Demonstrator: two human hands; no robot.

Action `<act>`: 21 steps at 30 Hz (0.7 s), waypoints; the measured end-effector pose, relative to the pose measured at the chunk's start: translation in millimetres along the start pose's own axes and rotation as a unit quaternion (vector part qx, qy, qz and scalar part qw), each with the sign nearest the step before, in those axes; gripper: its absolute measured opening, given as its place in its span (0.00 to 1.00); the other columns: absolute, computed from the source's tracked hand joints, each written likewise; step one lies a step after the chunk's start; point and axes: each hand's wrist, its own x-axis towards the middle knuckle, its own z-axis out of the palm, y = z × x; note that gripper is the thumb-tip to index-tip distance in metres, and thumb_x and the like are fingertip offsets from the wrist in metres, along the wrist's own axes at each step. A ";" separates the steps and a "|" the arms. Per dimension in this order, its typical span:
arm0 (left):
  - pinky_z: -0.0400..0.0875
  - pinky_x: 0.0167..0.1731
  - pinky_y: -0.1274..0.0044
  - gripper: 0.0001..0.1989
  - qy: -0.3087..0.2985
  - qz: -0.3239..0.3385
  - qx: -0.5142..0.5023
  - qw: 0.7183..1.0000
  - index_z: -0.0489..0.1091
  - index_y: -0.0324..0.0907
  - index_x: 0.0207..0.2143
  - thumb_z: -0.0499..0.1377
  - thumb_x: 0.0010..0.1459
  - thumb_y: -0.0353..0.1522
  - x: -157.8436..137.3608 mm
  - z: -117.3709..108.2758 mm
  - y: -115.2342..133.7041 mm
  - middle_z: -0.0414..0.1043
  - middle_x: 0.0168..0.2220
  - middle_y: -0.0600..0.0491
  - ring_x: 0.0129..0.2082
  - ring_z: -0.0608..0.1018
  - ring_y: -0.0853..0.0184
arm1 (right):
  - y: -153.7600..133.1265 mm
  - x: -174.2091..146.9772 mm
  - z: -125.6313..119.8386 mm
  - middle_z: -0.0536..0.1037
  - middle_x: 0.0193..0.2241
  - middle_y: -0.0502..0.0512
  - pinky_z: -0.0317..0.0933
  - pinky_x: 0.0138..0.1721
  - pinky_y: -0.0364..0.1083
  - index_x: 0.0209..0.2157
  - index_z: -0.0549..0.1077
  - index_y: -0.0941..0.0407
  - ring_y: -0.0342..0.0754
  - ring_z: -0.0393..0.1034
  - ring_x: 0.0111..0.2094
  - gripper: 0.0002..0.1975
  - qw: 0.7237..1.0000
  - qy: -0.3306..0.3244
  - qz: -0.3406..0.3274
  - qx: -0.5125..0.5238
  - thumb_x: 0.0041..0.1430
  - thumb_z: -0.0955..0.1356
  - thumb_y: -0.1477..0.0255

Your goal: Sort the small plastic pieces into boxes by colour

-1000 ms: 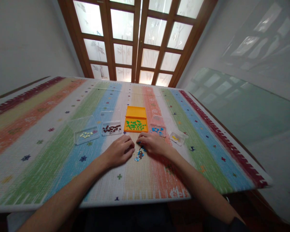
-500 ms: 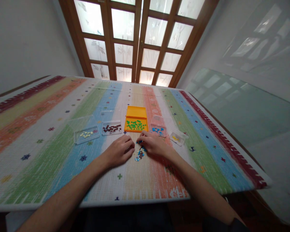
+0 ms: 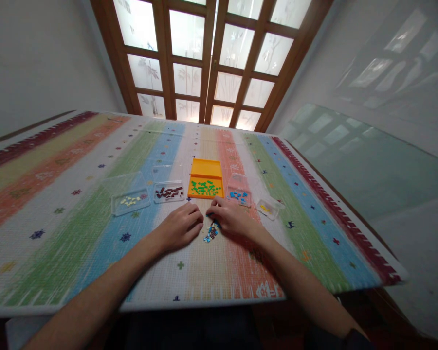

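A small pile of mixed tiny pieces [image 3: 211,233], blue, brown and pale, lies on the striped cloth between my hands. My right hand [image 3: 228,217] reaches over the pile's far end, its fingers bent down and pressed together; what they pinch, if anything, is hidden. To the left of the pile, my left hand [image 3: 182,225] rests on the cloth with its fingers curled in, and I cannot see inside them. Just beyond my hands stands an open orange box [image 3: 206,197] with many green pieces [image 3: 206,187].
Clear boxes flank the orange one: a box of cream pieces [image 3: 130,212] and a box of brown pieces [image 3: 169,200] on the left, a box of blue pieces [image 3: 244,202] and a box of yellow pieces [image 3: 272,214] on the right. The striped tablecloth [image 3: 182,287] ends close to me.
My right fingers have shifted slightly over the far end of the pile, and less blue shows beneath them. My left hand and the boxes stay in place.
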 end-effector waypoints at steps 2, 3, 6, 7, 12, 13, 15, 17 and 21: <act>0.69 0.39 0.70 0.07 0.001 -0.001 0.000 1.000 0.70 0.42 0.36 0.53 0.67 0.29 -0.1 -0.6 0.2 0.70 0.36 0.50 0.37 0.73 0.63 | -0.8 0.3 -0.9 0.76 0.43 0.56 0.58 0.37 0.44 0.42 0.79 0.55 0.46 0.68 0.38 0.13 1.000 0.001 0.004 -0.007 0.62 0.67 0.84; 0.69 0.39 0.70 0.07 0.001 0.000 0.000 1.000 0.70 0.42 0.36 0.54 0.67 0.29 -0.1 -0.9 0.3 0.71 0.36 0.50 0.37 0.73 0.63 | -1.0 0.5 -1.5 0.76 0.43 0.56 0.58 0.37 0.44 0.42 0.79 0.55 0.46 0.68 0.38 0.13 1.000 0.002 0.003 -0.009 0.62 0.67 0.84; 0.69 0.39 0.70 0.06 0.002 -0.001 -0.001 1.000 0.70 0.42 0.36 0.54 0.67 0.29 0.2 -1.6 0.7 0.71 0.37 0.50 0.37 0.73 0.63 | -1.1 1.3 -3.0 0.76 0.42 0.56 0.56 0.36 0.44 0.41 0.79 0.55 0.46 0.68 0.37 0.12 1.000 0.001 -0.002 -0.014 0.62 0.67 0.84; 0.69 0.39 0.70 0.07 0.001 -0.002 0.000 1.000 0.70 0.42 0.36 0.54 0.67 0.29 0.4 -1.7 0.7 0.71 0.37 0.50 0.38 0.73 0.62 | -1.0 1.5 -3.3 0.76 0.42 0.56 0.56 0.36 0.44 0.41 0.79 0.55 0.46 0.68 0.36 0.12 1.000 -0.001 -0.005 -0.017 0.62 0.67 0.84; 0.70 0.39 0.69 0.07 0.002 -0.002 0.006 1.000 0.70 0.42 0.36 0.53 0.67 0.29 0.4 -1.7 0.2 0.71 0.37 0.49 0.38 0.73 0.62 | 1.3 1.8 -3.0 0.76 0.42 0.57 0.53 0.34 0.44 0.40 0.78 0.56 0.45 0.66 0.35 0.11 0.999 -0.006 -0.013 -0.037 0.63 0.66 0.84; 0.70 0.39 0.69 0.07 0.003 -0.003 0.005 1.000 0.70 0.42 0.36 0.53 0.67 0.29 0.3 -1.7 0.1 0.71 0.37 0.49 0.37 0.73 0.62 | 1.7 1.9 -2.7 0.76 0.42 0.57 0.53 0.34 0.44 0.39 0.77 0.57 0.45 0.66 0.34 0.10 0.999 -0.005 -0.014 -0.039 0.63 0.66 0.84; 0.70 0.39 0.70 0.07 0.002 -0.003 0.004 1.000 0.70 0.42 0.36 0.53 0.67 0.29 0.1 -1.7 -0.1 0.71 0.37 0.50 0.37 0.73 0.63 | 2.0 2.4 -2.5 0.77 0.40 0.56 0.52 0.33 0.44 0.39 0.77 0.57 0.45 0.66 0.33 0.09 0.999 0.002 -0.016 -0.037 0.64 0.67 0.83; 0.70 0.39 0.70 0.07 0.003 0.000 0.004 1.000 0.70 0.42 0.36 0.53 0.67 0.29 -0.1 -1.7 -0.3 0.71 0.37 0.50 0.38 0.73 0.63 | 1.2 3.1 -2.3 0.77 0.39 0.56 0.52 0.33 0.44 0.39 0.77 0.57 0.45 0.66 0.34 0.06 0.999 0.010 -0.018 -0.029 0.65 0.67 0.80; 0.70 0.39 0.70 0.07 0.002 0.004 0.009 1.000 0.70 0.42 0.36 0.53 0.67 0.29 0.0 -1.6 -0.3 0.71 0.37 0.50 0.38 0.73 0.63 | -2.2 3.9 -1.5 0.78 0.39 0.57 0.52 0.33 0.44 0.39 0.78 0.57 0.45 0.67 0.34 0.08 0.999 0.004 -0.022 -0.033 0.65 0.67 0.81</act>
